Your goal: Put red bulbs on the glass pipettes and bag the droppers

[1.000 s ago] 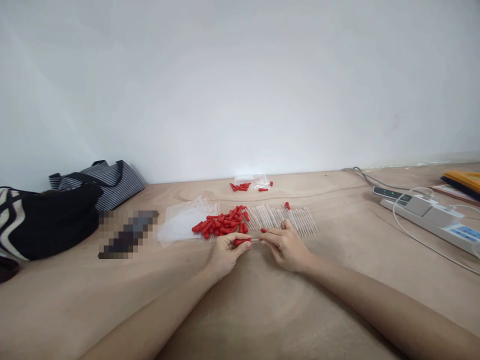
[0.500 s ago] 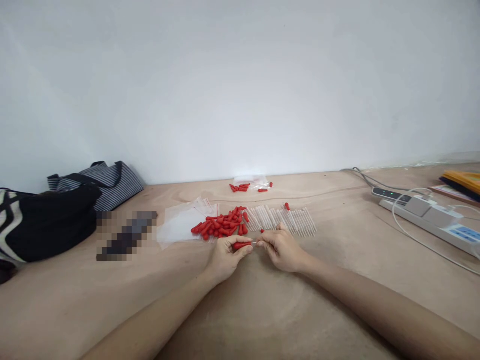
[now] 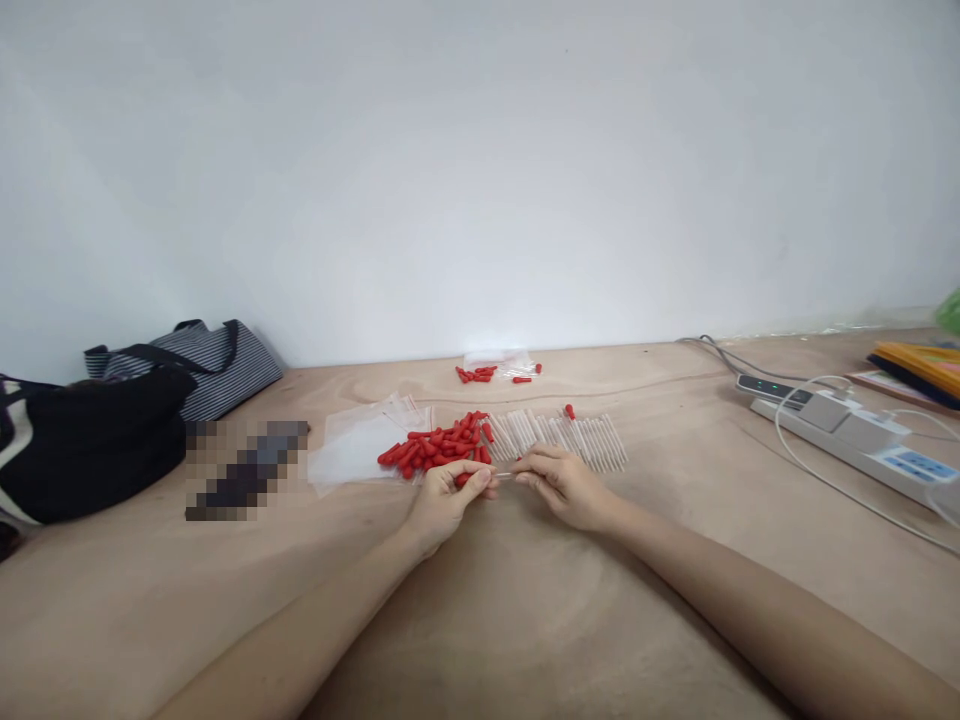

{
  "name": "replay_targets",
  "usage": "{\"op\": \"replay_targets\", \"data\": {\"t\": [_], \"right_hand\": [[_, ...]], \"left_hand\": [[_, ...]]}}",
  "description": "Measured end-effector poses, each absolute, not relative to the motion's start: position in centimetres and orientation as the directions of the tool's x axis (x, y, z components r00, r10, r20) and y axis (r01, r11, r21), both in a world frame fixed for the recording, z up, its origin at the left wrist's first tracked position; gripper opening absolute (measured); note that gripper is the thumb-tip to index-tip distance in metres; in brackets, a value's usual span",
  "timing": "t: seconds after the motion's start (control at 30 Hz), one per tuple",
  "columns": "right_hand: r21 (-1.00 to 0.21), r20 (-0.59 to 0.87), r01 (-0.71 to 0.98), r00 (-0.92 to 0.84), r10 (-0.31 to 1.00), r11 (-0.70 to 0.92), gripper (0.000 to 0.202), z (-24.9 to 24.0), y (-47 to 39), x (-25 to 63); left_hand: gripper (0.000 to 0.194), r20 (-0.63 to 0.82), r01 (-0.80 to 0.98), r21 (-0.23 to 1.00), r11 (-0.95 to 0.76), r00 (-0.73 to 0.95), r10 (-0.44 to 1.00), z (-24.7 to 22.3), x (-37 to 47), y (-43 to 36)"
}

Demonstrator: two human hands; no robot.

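Note:
My left hand (image 3: pixel 444 503) is closed around a red rubber dropper bulb (image 3: pixel 463 481), most of it hidden by the thumb and fingers. A thin glass dropper tube (image 3: pixel 505 475) bridges the short gap between my hands. Its other end is pinched in the fingertips of my right hand (image 3: pixel 564 488). Whether the tube sits inside the bulb is hidden by my left fingers. Just beyond my left hand lies a pile of red rubber bulbs (image 3: pixel 433 447). A row of glass tubes (image 3: pixel 600 442) stretches behind my right hand, with one red bulb (image 3: pixel 570 411) at its far edge.
Clear plastic zip bags (image 3: pixel 346 447) lie left of the pile. Farther back are several red bulbs (image 3: pixel 476 374) beside another clear bag (image 3: pixel 495 357). Black and striped bags (image 3: pixel 225 372) stand at left, near a pixelated dark object (image 3: pixel 251 470). A power strip (image 3: pixel 840 425) with cables lies at right.
My hands are slightly farther apart, and more of the glass tube shows between them. My left fingers now cover more of the red bulb. The whole view has shifted a little.

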State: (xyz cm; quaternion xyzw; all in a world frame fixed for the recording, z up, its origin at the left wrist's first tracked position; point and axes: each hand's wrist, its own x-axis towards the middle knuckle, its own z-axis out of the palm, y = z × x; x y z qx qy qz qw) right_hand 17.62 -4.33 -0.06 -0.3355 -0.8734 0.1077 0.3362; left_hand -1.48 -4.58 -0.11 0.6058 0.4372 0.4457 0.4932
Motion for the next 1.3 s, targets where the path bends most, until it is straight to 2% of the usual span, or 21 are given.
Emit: {"op": "replay_targets", "data": {"t": [0.13,0.2,0.23,0.3,0.37,0.4,0.47,0.57,0.73,0.93,1.07,1.2,1.3], "right_hand": [[-0.169,0.548,0.663,-0.552,0.629,0.729,0.020,0.2,-4.7,18.2],[-0.126,0.551,0.713,-0.528,0.646,0.690,0.019,0.4,-4.5,18.6],[-0.154,0.557,0.744,-0.479,0.679,0.651,0.019,0.5,-4.3,18.9],[-0.288,0.553,0.814,-0.289,0.781,0.505,0.021,0.7,-3.6,19.9],[-0.439,0.483,0.856,-0.031,0.875,0.273,0.024,0.8,-2.6,21.2],[-0.478,0.429,0.865,0.080,0.900,0.151,0.026,0.8,-2.1,21.8],[-0.480,0.324,0.876,0.225,0.919,-0.045,0.029,0.7,-1.3,22.9],[-0.397,0.223,0.899,0.290,0.931,-0.185,0.029,0.2,-0.7,23.8],[-0.330,0.208,0.922,0.279,0.938,-0.201,0.027,-0.7,-0.4,23.7],[-0.343,0.205,0.919,0.275,0.939,-0.195,0.027,-0.5,-0.3,23.6],[-0.398,0.200,0.876,0.374,0.906,-0.273,0.028,0.0,0.4,25.3],[-0.420,0.057,0.820,0.452,0.890,-0.389,0.031,-0.1,1.2,27.7],[-0.431,-0.014,0.814,0.425,0.905,-0.389,0.033,-0.7,1.7,28.6]], "left_hand": [[0.033,0.137,0.175,0.966,-0.190,0.279,0.951,-0.7,-1.7,-4.3],[0.039,0.227,0.263,0.916,-0.303,0.285,0.931,-0.8,-2.0,-4.4],[0.043,0.298,0.328,0.864,-0.381,0.278,0.913,-0.7,-2.2,-4.4],[0.043,0.460,0.483,0.695,-0.533,0.271,0.846,-0.5,-2.7,-4.3],[0.031,0.578,0.613,0.497,-0.614,0.294,0.761,-0.3,-3.1,-4.1],[0.024,0.610,0.657,0.416,-0.628,0.310,0.729,-0.3,-3.3,-3.9],[0.013,0.636,0.718,0.305,-0.625,0.335,0.695,-0.3,-3.4,-3.5],[0.009,0.631,0.756,0.248,-0.606,0.349,0.693,-0.4,-3.4,-3.2],[0.005,0.608,0.772,0.214,-0.598,0.374,0.700,-0.4,-3.2,-3.5],[0.004,0.596,0.750,0.132,-0.648,0.462,0.657,-0.5,-2.4,-3.6],[0.012,0.556,0.693,0.014,-0.721,0.593,0.582,-0.3,-1.0,-2.9],[0.023,0.429,0.623,-0.158,-0.766,0.742,0.515,0.2,0.6,-1.8],[0.021,0.358,0.589,-0.206,-0.782,0.789,0.500,0.4,1.6,-0.8]]}}
